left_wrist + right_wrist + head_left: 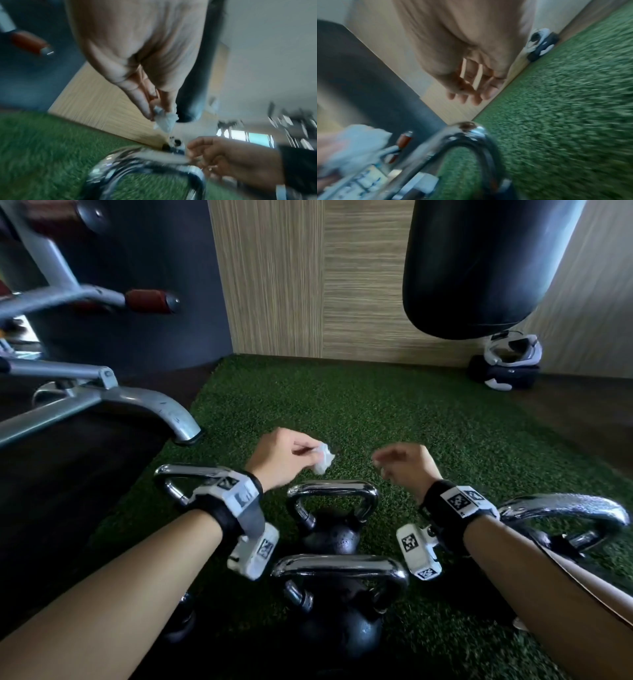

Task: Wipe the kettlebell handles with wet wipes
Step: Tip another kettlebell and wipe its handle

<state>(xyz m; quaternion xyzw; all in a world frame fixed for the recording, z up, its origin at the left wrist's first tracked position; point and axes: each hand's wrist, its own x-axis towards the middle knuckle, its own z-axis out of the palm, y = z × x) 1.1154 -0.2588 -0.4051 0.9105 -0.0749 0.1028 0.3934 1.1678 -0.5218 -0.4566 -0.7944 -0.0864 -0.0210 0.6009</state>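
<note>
Several black kettlebells with chrome handles stand on green turf (376, 412). One (330, 510) sits in the middle, another (339, 597) nearer me, one handle (186, 475) under my left wrist, one (565, 518) at the right. My left hand (291, 451) hovers above the middle one and pinches a crumpled white wet wipe (323, 462) (165, 122) between fingertips and thumb. My right hand (400, 463) (471, 93) hangs beside it over the turf, fingers relaxed and loosely spread, holding nothing. Both wrist views are blurred.
A grey metal gym machine frame (113, 398) with a red grip (147, 301) stands at the left. A black punching bag (479, 265) hangs at the back right. A white and black device (507, 361) lies by the wooden wall.
</note>
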